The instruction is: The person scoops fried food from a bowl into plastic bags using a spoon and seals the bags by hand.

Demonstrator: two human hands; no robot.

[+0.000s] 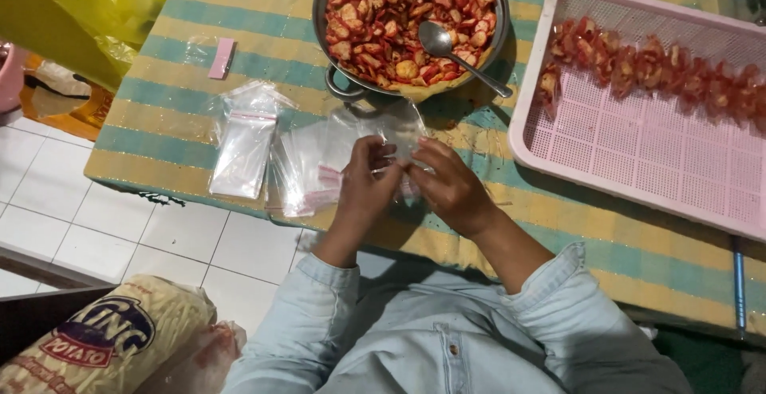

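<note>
My left hand (365,177) and right hand (448,186) pinched one clear plastic bag (399,132) between them near the striped mat's (183,51) front edge. My fingers hid its opening; the bag's outline was hard to trace.

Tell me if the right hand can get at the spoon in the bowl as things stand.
Probably yes. The spoon lies uncovered in the bowl, just beyond the right hand, with nothing between. But that hand and the left hand share a grip on a clear bag.
</note>
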